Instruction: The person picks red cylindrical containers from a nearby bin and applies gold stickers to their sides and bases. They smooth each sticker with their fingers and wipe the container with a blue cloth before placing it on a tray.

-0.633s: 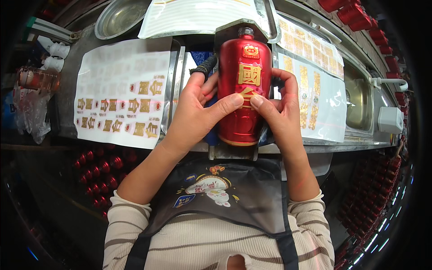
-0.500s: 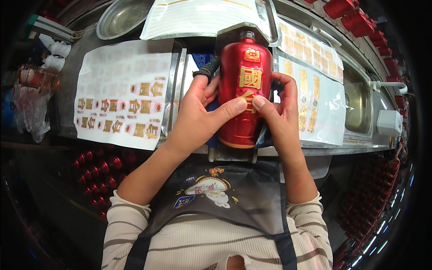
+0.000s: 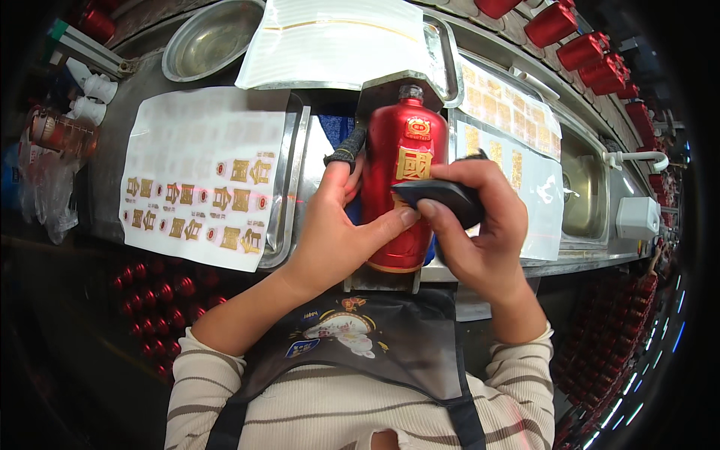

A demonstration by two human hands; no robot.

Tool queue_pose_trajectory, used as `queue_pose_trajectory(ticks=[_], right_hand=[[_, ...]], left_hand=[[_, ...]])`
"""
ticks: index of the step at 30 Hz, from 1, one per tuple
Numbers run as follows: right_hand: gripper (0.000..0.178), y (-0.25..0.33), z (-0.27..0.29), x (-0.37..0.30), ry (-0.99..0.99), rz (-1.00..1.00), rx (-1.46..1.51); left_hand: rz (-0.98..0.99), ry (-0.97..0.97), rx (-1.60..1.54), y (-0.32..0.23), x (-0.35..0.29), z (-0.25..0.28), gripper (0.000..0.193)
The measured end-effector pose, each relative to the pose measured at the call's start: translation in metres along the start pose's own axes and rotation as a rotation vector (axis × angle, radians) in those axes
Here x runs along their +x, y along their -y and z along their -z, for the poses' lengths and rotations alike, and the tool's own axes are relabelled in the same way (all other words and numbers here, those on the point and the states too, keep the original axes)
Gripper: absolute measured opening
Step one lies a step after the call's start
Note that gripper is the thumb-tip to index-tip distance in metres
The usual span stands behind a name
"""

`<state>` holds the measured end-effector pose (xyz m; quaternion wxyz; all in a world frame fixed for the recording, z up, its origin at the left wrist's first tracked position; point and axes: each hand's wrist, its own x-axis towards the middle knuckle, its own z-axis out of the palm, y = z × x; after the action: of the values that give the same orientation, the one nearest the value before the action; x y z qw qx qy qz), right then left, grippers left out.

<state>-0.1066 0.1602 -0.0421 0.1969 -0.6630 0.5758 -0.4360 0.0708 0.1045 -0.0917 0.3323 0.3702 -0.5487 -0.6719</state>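
A glossy red bottle [image 3: 397,236] with gold characters and a gold emblem lies in front of me, its dark neck pointing away. My left hand [image 3: 334,217] is closed along its left side, the thumb pressing on the front beside the lower gold character. A black wrap covers one of that hand's fingertips. In my right hand [image 3: 487,229] is a dark, flat, rounded scraper [image 3: 450,196], pinched between thumb and fingers. Its edge rests on the bottle's front just below the upper character and hides most of the lower one.
At left lies a white decal sheet [image 3: 180,120] with gold characters; at right, sheets of gold decals [image 3: 517,97]. A metal bowl [image 3: 206,45] and another white sheet [image 3: 330,56] are farther back. A sink [image 3: 585,180] stands at far right. Many red bottles surround the bench.
My right hand has left the bottle's right side and now brings the dark scraper across its front. The left hand keeps its hold. The whole view has shifted slightly.
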Motion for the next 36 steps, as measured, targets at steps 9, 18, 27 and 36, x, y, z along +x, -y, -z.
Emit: queue_pose_trajectory(ticks=[9, 18, 27, 36], right_hand=[[0.023, -0.035, 0.01, 0.066, -0.322, 0.018, 0.044], [0.022, -0.053, 0.009, 0.036, -0.463, -0.313, 0.172], [0.022, -0.05, 0.011, 0.024, -0.473, -0.327, 0.34], [0.022, -0.049, -0.007, 0.008, -0.484, -0.318, 0.383]], left_hand=[[-0.042, -0.029, -0.063, -0.003, 0.006, -0.006, 0.048], [0.06, -0.033, -0.229, -0.015, 0.021, -0.006, 0.038], [-0.444, 0.013, 0.716, -0.014, 0.022, 0.012, 0.039], [-0.629, 0.085, 0.968, -0.015, 0.067, 0.035, 0.052]])
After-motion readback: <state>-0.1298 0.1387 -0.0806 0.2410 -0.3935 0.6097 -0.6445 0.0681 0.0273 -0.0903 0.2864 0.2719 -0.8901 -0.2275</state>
